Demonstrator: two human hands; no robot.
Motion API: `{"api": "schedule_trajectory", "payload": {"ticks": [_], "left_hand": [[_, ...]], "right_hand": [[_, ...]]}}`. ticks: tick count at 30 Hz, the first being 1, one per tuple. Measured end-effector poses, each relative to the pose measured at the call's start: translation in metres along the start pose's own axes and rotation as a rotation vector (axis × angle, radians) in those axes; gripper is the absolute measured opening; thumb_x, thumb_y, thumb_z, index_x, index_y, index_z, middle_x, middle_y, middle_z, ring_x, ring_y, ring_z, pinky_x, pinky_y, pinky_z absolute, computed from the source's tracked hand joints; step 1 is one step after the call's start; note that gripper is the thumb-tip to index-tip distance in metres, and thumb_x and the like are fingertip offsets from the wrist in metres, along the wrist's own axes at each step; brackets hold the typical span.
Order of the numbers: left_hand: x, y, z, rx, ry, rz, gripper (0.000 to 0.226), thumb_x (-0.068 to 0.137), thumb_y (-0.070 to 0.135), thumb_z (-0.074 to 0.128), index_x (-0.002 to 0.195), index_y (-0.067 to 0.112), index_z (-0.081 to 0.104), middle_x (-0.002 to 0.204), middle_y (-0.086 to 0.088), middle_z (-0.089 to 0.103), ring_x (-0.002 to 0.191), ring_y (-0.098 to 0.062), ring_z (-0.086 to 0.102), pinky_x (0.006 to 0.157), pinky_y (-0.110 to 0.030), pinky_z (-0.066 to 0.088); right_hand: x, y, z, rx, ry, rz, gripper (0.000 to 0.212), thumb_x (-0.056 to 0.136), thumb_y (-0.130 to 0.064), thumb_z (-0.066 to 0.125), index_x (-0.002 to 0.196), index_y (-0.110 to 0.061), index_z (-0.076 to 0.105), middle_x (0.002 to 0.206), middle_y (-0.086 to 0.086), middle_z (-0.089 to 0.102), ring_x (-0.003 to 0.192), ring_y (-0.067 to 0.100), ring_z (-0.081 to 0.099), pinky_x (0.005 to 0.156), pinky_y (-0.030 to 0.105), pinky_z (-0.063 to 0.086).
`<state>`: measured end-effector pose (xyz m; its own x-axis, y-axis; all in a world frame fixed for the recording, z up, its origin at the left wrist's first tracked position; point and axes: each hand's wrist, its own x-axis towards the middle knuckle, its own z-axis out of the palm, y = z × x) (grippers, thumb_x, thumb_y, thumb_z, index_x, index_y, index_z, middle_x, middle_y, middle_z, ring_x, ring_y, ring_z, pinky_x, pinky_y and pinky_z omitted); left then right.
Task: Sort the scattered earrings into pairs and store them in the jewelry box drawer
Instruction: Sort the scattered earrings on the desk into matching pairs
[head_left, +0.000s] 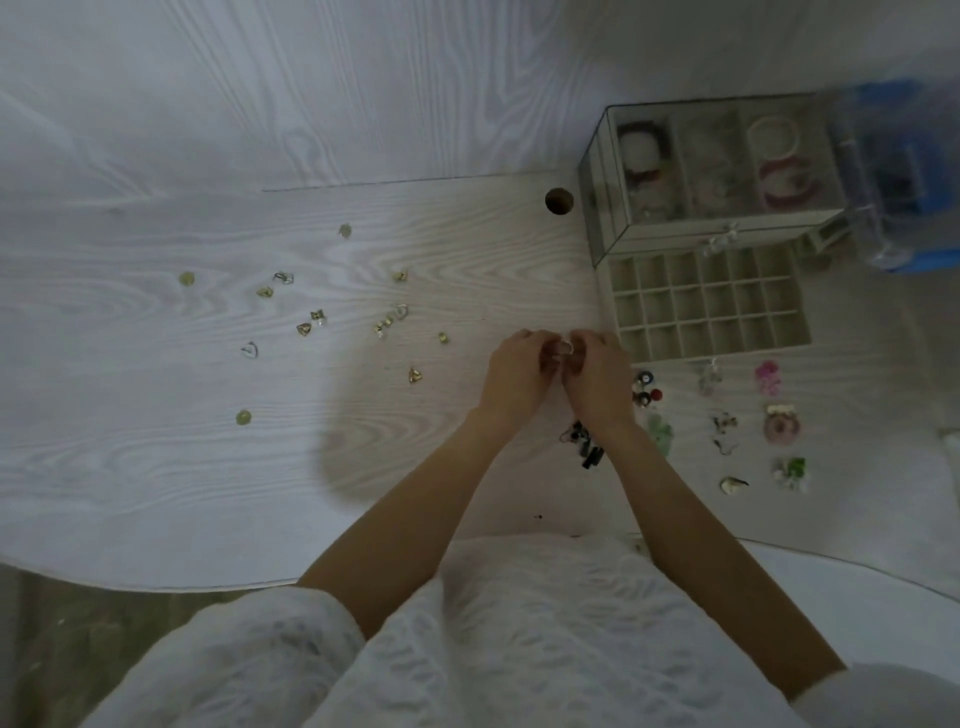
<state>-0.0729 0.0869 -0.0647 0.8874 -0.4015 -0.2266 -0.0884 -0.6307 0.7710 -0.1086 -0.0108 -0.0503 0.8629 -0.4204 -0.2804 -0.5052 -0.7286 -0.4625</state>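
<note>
My left hand (517, 370) and my right hand (597, 376) meet at the table's middle, fingers curled together round a small silvery earring (565, 347). Several gold and silver earrings (304, 328) lie scattered to the left. Grouped earrings lie to the right: a red and dark set (647, 388), a pink set (767, 376), a green set (792, 472). A dark earring (584, 441) shows under my right wrist. The glass jewelry box (602, 208) stands at the back right. Its gridded drawer (608, 291) is pulled out, with the visible cells bare.
A round cable hole (559, 200) sits left of the box. A blurred clear and blue container (904, 171) stands at the far right. The pale wood table (156, 467) has a curved front edge close to my white sleeves.
</note>
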Motion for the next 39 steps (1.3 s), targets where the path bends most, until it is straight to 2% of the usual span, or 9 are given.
{"api": "schedule_trajectory", "payload": {"ticks": [6, 10, 15, 17, 20, 25, 30, 35, 39], "left_hand": [[-0.006, 0.005, -0.004, -0.157, -0.039, -0.086, 0.031, 0.089, 0.007, 0.057, 0.119, 0.004, 0.059, 0.115, -0.014, 0.067, 0.105, -0.023, 0.063, 0.098, -0.031, 0.047], [-0.026, -0.014, -0.038, -0.131, -0.029, -0.015, 0.027, 0.091, 0.006, 0.052, 0.116, 0.009, 0.062, 0.116, -0.009, 0.065, 0.100, -0.019, 0.064, 0.092, -0.025, 0.049], [-0.070, -0.064, -0.090, 0.220, 0.283, 0.169, 0.015, 0.088, 0.013, 0.060, 0.099, 0.015, 0.069, 0.094, -0.001, 0.072, 0.086, -0.020, 0.066, 0.072, -0.030, 0.054], [-0.082, -0.082, -0.100, 0.305, 0.373, 0.082, 0.014, 0.086, 0.019, 0.064, 0.098, 0.016, 0.069, 0.091, 0.003, 0.072, 0.084, -0.019, 0.065, 0.069, -0.030, 0.054], [-0.082, -0.094, -0.098, 0.256, 0.309, -0.069, 0.025, 0.083, 0.027, 0.065, 0.107, 0.018, 0.064, 0.100, 0.000, 0.068, 0.093, -0.021, 0.060, 0.074, -0.033, 0.051], [-0.062, -0.092, -0.084, 0.189, 0.226, -0.085, 0.029, 0.083, 0.025, 0.064, 0.112, 0.019, 0.060, 0.105, -0.005, 0.059, 0.098, -0.022, 0.054, 0.074, -0.031, 0.046], [-0.056, -0.099, -0.091, 0.161, 0.296, -0.101, 0.016, 0.084, 0.014, 0.060, 0.099, 0.016, 0.065, 0.093, -0.007, 0.061, 0.084, -0.023, 0.056, 0.064, -0.030, 0.045], [-0.067, -0.116, -0.104, 0.092, 0.364, -0.148, 0.016, 0.084, 0.016, 0.063, 0.099, 0.013, 0.067, 0.095, -0.007, 0.063, 0.083, -0.021, 0.060, 0.071, -0.029, 0.047], [-0.076, -0.126, -0.123, 0.083, 0.489, -0.228, 0.018, 0.084, 0.022, 0.065, 0.100, 0.016, 0.068, 0.100, -0.006, 0.066, 0.093, -0.024, 0.058, 0.076, -0.025, 0.042]], "right_hand": [[-0.003, 0.004, -0.010, -0.079, -0.047, -0.066, 0.046, 0.087, 0.005, 0.047, 0.132, -0.002, 0.045, 0.131, 0.021, 0.047, 0.115, 0.033, 0.050, 0.094, 0.032, 0.039], [-0.013, -0.003, -0.020, -0.151, -0.032, -0.211, 0.042, 0.089, 0.000, 0.049, 0.130, -0.006, 0.048, 0.129, 0.015, 0.048, 0.111, 0.028, 0.054, 0.092, 0.031, 0.041], [-0.022, -0.034, -0.006, -0.148, -0.111, -0.471, 0.033, 0.090, -0.005, 0.049, 0.121, -0.008, 0.056, 0.120, 0.011, 0.054, 0.110, 0.026, 0.050, 0.092, 0.032, 0.040], [-0.020, -0.050, 0.010, -0.160, -0.138, -0.549, 0.032, 0.088, -0.004, 0.051, 0.119, -0.008, 0.058, 0.117, 0.011, 0.057, 0.109, 0.027, 0.048, 0.092, 0.030, 0.036], [-0.008, -0.076, 0.032, -0.197, -0.151, -0.623, 0.035, 0.085, -0.003, 0.051, 0.119, -0.008, 0.058, 0.119, 0.011, 0.058, 0.113, 0.030, 0.046, 0.097, 0.034, 0.038], [0.028, -0.118, 0.052, -0.184, -0.131, -0.614, 0.040, 0.084, 0.001, 0.047, 0.123, -0.009, 0.055, 0.126, 0.011, 0.051, 0.116, 0.030, 0.042, 0.097, 0.035, 0.039], [0.054, -0.140, 0.061, -0.167, -0.218, -0.665, 0.030, 0.087, -0.008, 0.052, 0.115, -0.011, 0.061, 0.120, 0.012, 0.053, 0.111, 0.029, 0.044, 0.088, 0.032, 0.039], [0.047, -0.131, 0.065, -0.099, -0.238, -0.682, 0.017, 0.088, -0.011, 0.056, 0.100, -0.005, 0.066, 0.107, 0.015, 0.058, 0.101, 0.030, 0.052, 0.082, 0.031, 0.040], [0.043, -0.130, 0.068, -0.075, -0.225, -0.589, 0.018, 0.086, -0.007, 0.057, 0.102, -0.004, 0.064, 0.105, 0.016, 0.060, 0.096, 0.028, 0.057, 0.083, 0.029, 0.041]]}}
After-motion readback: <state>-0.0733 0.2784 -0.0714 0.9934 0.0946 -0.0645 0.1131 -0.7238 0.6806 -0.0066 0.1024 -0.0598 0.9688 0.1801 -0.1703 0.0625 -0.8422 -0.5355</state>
